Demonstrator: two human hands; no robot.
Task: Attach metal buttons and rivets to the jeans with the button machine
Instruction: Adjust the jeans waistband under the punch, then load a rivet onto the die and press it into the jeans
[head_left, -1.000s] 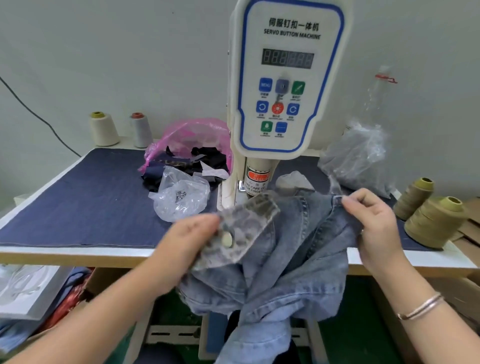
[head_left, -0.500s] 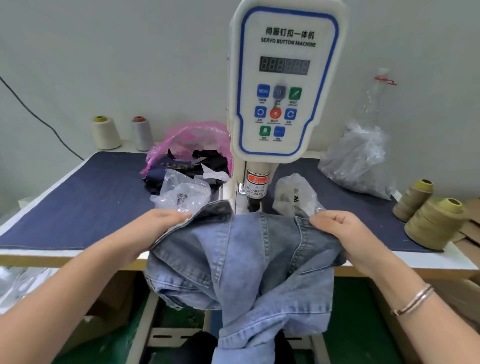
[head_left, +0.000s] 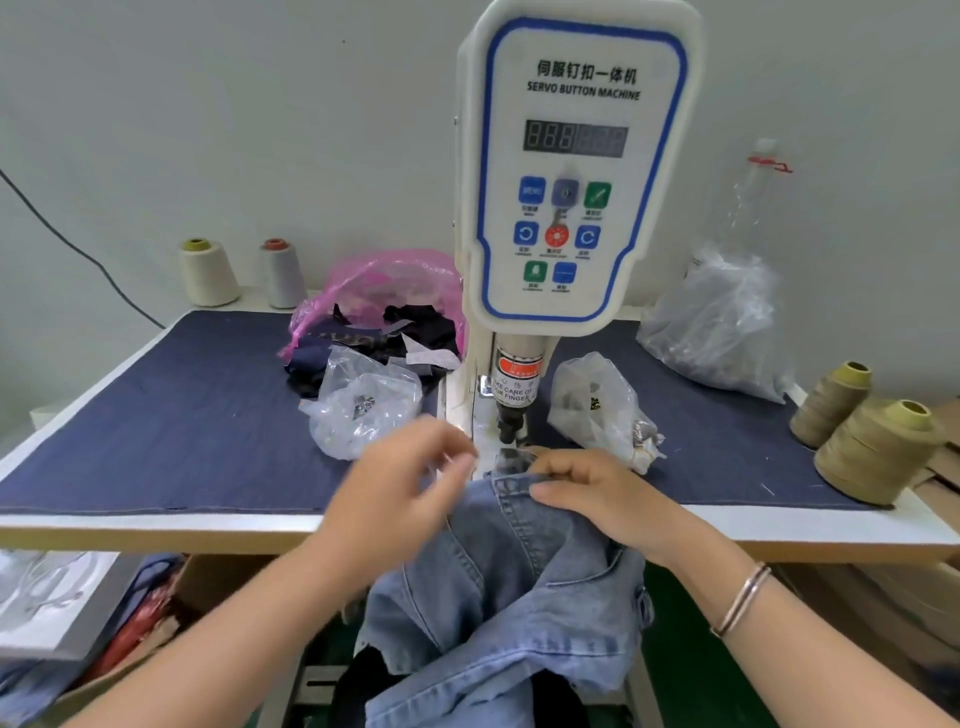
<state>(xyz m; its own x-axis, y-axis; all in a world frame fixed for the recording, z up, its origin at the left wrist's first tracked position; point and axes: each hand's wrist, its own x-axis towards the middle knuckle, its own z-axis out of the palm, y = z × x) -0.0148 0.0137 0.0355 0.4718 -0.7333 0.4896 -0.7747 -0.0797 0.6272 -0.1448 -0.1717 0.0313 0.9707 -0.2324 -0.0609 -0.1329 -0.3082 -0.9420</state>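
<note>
Jeans (head_left: 511, 582) waistband pinched by R hand (head_left: 597, 499), edge held just under button machine (head_left: 566, 171) punch. L hand (head_left: 400, 488) blurred beside it, fingers loosely curled; grip can't be told.

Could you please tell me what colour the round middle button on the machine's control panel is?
The round middle button is red, seen clearly in the head view.

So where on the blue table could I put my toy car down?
The roomiest bare patch is the blue mat's left half, between the white thread cones and the clear bag. A smaller patch lies right of the small bag, before the tan cones. Around the button machine it is crowded with bags, jeans and hands.
</note>
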